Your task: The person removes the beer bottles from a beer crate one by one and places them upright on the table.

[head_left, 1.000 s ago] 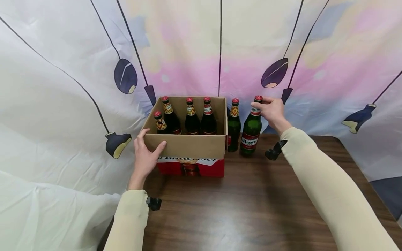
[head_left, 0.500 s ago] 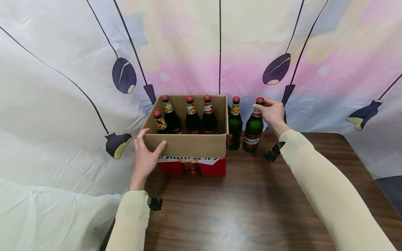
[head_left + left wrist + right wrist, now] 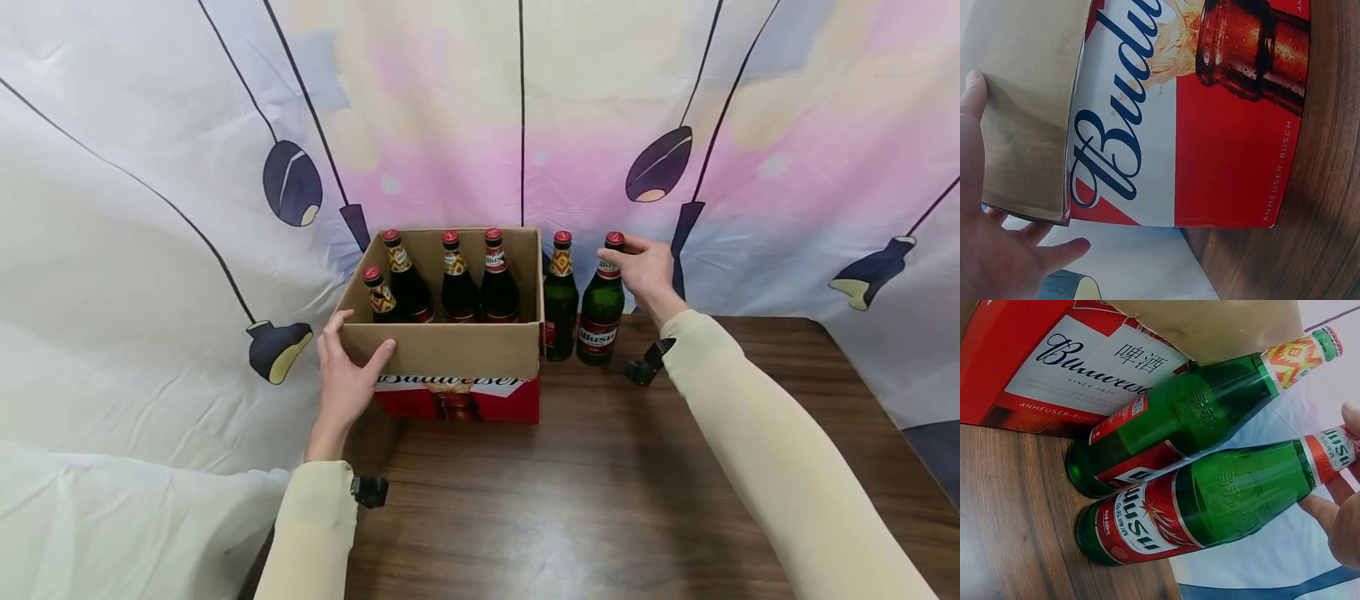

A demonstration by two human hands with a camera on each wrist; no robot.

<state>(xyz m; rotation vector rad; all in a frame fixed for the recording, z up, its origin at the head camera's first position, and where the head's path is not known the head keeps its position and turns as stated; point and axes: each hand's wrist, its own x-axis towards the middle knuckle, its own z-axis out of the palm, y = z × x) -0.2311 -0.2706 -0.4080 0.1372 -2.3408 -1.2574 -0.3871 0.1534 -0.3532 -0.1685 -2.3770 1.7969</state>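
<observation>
Printed curtain (image 3: 450,125) fills the background, pale with dark hanging-lamp drawings. Below it, brown wood-grain table (image 3: 600,492). Cardboard box (image 3: 457,350) stands on the table against the curtain, top open, red Budweiser print on its lower front. Inside it, 4 dark bottles (image 3: 499,296) upright: 3 with patterned neck labels, 1 with a red-and-white neck label. Just right of the box, inner green bottle (image 3: 560,310) stands upright, patterned neck label. Just beside that, outer green bottle (image 3: 601,304), upright, WUSU body label, base at the tabletop; cannot tell whether its full weight is down. Left hand (image 3: 347,379) holds the box's near left corner, spread wide, thumb flat on the front cardboard, fingers round the left side. Right hand (image 3: 651,271) pinches the outer green bottle's neck just under its cap, thumb and fingers closed to neck width. Black wrist cameras (image 3: 370,492) sit at both pale sleeve cuffs. Smallest: red caps (image 3: 562,237), on all 6 visible bottles.
</observation>
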